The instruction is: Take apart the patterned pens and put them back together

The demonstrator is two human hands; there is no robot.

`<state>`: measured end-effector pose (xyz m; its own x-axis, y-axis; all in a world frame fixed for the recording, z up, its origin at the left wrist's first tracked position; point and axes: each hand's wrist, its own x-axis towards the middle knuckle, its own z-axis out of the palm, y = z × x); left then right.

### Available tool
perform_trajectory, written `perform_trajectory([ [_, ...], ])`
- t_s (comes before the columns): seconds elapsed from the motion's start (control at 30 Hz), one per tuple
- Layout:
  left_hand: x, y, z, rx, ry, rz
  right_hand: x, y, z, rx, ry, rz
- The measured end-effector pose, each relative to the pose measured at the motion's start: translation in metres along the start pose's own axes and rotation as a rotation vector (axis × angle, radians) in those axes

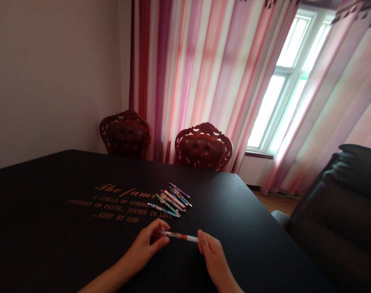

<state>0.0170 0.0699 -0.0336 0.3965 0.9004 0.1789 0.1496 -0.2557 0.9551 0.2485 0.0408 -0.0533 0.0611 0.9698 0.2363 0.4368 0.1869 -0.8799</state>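
Observation:
Low over the near part of the table, a pen (183, 236) with a white right end and orange-red markings lies roughly level between my hands. My right hand (212, 253) pinches its white end between thumb and fingers. Around the clear-looking left end curve the fingers of my left hand (151, 239), with the thumb a little apart below; the exact contact there is partly hidden. Just beyond my hands, a loose pile of several colourful pens (172, 200) rests on the black tabletop.
The black table (51, 252) carries orange printed lettering (118, 207) left of the pens. Two carved chairs (203, 148) with dark red padded backs stand at its far side. A dark leather armchair (341, 211) is at the right, by striped curtains (197, 73) and a window (271, 106).

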Motion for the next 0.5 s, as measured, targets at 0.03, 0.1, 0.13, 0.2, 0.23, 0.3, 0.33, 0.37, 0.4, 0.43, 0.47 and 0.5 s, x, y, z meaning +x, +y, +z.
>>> perform_trajectory([
  [0.03, -0.0001, -0.0003, -0.0001, -0.018, 0.006, -0.021, -0.0003, -0.0004, 0.0001, 0.003, 0.0, -0.003],
  [0.1, -0.0001, -0.001, -0.0001, -0.028, 0.018, -0.06, -0.0012, -0.0017, 0.0, -0.001, -0.005, -0.025],
  [0.13, -0.0002, -0.0013, 0.0, -0.02, 0.024, -0.07, -0.0016, -0.0024, -0.0002, -0.01, -0.007, -0.039],
  [0.2, -0.0004, -0.0012, 0.0006, 0.004, 0.037, -0.076, -0.0024, -0.0039, -0.001, -0.036, -0.002, -0.072],
  [0.23, -0.0007, -0.0009, 0.0011, 0.019, 0.04, -0.077, -0.0026, -0.0046, -0.0015, -0.05, 0.001, -0.089],
  [0.3, -0.0012, 0.0001, 0.0021, 0.057, 0.045, -0.079, -0.0028, -0.0059, -0.0026, -0.075, 0.002, -0.119],
  [0.33, -0.0014, 0.0007, 0.0025, 0.073, 0.045, -0.082, -0.0027, -0.0065, -0.0031, -0.084, 0.0, -0.128],
  [0.37, -0.0016, 0.0012, 0.0028, 0.084, 0.041, -0.087, -0.0026, -0.007, -0.0035, -0.093, -0.004, -0.133],
  [0.4, -0.0018, 0.0018, 0.0029, 0.089, 0.032, -0.09, -0.0026, -0.0074, -0.0038, -0.099, -0.007, -0.133],
  [0.43, -0.002, 0.0025, 0.0028, 0.083, 0.022, -0.09, -0.0026, -0.0078, -0.0041, -0.103, -0.01, -0.132],
  [0.47, -0.0022, 0.0033, 0.0026, 0.068, 0.015, -0.085, -0.0026, -0.0081, -0.0042, -0.105, -0.012, -0.131],
  [0.5, -0.0026, 0.0042, 0.0024, 0.05, 0.013, -0.07, -0.0027, -0.0084, -0.0042, -0.107, -0.014, -0.131],
])
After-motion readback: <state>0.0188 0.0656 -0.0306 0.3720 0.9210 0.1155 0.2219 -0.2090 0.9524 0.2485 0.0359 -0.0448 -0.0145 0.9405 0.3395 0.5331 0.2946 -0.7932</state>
